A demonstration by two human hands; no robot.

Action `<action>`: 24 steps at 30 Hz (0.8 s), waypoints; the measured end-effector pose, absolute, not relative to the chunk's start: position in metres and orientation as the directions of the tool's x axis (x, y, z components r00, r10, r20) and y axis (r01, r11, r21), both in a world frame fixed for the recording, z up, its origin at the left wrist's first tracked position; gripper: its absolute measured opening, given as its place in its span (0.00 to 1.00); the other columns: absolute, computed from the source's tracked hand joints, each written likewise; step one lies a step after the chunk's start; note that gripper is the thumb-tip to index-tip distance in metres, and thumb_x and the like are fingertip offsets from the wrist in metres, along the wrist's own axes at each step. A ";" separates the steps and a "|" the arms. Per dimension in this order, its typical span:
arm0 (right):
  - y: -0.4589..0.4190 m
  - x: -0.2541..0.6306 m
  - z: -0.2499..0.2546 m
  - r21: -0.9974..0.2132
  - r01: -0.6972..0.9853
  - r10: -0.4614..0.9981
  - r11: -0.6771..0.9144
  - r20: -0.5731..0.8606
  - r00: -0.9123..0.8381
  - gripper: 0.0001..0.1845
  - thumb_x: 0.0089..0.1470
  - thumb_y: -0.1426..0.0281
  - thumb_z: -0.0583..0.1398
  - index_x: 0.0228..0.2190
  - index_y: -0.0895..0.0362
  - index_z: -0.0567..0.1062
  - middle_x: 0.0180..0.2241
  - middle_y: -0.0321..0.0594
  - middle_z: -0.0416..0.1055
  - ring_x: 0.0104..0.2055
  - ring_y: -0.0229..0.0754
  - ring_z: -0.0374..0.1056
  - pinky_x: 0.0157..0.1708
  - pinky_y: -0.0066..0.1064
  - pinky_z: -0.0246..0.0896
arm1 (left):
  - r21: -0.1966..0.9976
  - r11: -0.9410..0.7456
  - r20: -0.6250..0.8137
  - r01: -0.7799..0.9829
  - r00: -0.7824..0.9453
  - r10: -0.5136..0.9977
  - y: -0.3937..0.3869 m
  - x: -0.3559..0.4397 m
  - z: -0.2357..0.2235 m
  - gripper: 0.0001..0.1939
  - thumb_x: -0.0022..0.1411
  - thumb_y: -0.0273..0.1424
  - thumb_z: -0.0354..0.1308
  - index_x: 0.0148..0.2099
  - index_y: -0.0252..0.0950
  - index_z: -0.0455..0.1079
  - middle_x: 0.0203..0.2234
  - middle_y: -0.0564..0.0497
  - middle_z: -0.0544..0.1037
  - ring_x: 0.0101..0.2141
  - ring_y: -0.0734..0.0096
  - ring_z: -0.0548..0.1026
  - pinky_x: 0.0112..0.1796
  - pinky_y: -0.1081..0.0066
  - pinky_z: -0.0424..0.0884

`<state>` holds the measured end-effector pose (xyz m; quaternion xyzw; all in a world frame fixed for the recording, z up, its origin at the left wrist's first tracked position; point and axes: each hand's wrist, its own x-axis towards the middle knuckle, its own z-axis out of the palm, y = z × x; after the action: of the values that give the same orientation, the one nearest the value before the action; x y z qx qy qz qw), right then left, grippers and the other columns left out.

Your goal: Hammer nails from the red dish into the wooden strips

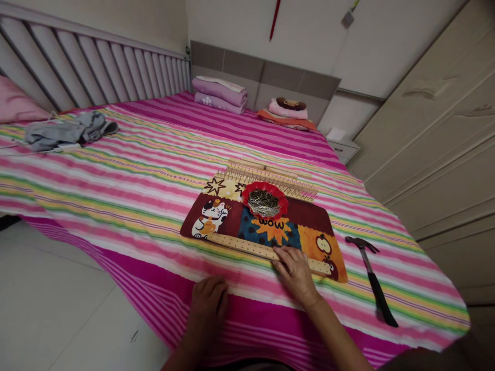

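Note:
My right hand (pixel 295 272) lies flat on a long wooden strip (pixel 247 246) dotted with holes, pressing it at its right half. The strip rests along the near edge of a colourful cartoon mat (pixel 228 216) on the striped bed. My left hand (pixel 209 304) rests on the bedsheet near the bed's front edge, fingers curled, holding nothing. Behind the strip a red dish (pixel 283 205) holds a heap of small metal nails (pixel 263 202). Further back lie more wooden strips (pixel 270 178) with nails standing in rows.
A black-handled claw hammer (pixel 372 278) lies on the bed (pixel 135 170) to the right of the mat. Grey clothes (pixel 64 131) sit at the far left, folded bedding (pixel 220 94) and a soft toy (pixel 289 108) by the headboard. Cupboards (pixel 436 134) stand along the right.

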<state>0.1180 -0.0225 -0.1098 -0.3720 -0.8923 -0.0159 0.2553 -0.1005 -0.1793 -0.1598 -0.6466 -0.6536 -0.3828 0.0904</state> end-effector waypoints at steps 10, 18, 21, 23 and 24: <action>-0.021 0.118 -0.113 -0.147 0.691 0.665 0.708 0.469 -0.582 0.16 0.60 0.64 0.53 0.45 0.53 0.74 0.37 0.44 0.75 0.41 0.48 0.66 0.39 0.39 0.58 | 0.403 -0.116 0.589 0.908 -0.160 0.792 -0.180 -0.101 -0.160 0.07 0.58 0.25 0.52 0.37 0.39 0.70 0.36 0.49 0.77 0.38 0.65 0.72 0.39 0.64 0.67; -0.020 0.125 -0.119 -0.184 0.603 0.594 0.776 0.534 -0.601 0.18 0.58 0.59 0.51 0.42 0.51 0.76 0.34 0.45 0.76 0.37 0.51 0.70 0.35 0.42 0.62 | 0.553 -0.114 0.578 0.825 -0.282 0.766 -0.183 -0.090 -0.151 0.07 0.58 0.23 0.52 0.36 0.38 0.69 0.34 0.49 0.76 0.37 0.68 0.70 0.40 0.64 0.66; -0.004 0.134 -0.141 -0.149 0.605 0.577 0.782 0.540 -0.613 0.18 0.54 0.55 0.53 0.39 0.47 0.78 0.35 0.45 0.78 0.36 0.54 0.71 0.34 0.45 0.62 | 0.563 -0.121 0.573 0.818 -0.280 0.770 -0.183 -0.087 -0.151 0.05 0.57 0.24 0.53 0.34 0.38 0.68 0.33 0.48 0.75 0.36 0.67 0.70 0.37 0.64 0.66; 0.008 0.138 -0.156 -0.127 0.549 0.518 0.826 0.556 -0.650 0.18 0.51 0.54 0.54 0.36 0.46 0.79 0.35 0.47 0.78 0.35 0.56 0.72 0.32 0.47 0.61 | 0.560 -0.121 0.597 0.820 -0.298 0.745 -0.182 -0.088 -0.155 0.05 0.55 0.23 0.53 0.33 0.37 0.67 0.31 0.48 0.75 0.35 0.68 0.69 0.36 0.64 0.66; 0.012 0.139 -0.161 -0.124 0.508 0.477 0.852 0.581 -0.659 0.17 0.50 0.54 0.54 0.34 0.45 0.79 0.34 0.48 0.79 0.34 0.56 0.73 0.30 0.47 0.61 | 0.555 -0.128 0.610 0.822 -0.297 0.734 -0.181 -0.088 -0.156 0.05 0.54 0.22 0.54 0.32 0.37 0.67 0.30 0.48 0.74 0.34 0.68 0.69 0.35 0.64 0.65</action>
<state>0.1385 0.0120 -0.1610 -0.2706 -0.9105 -0.0247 0.3116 -0.0879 -0.1813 -0.1560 -0.5909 -0.6586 -0.4635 0.0473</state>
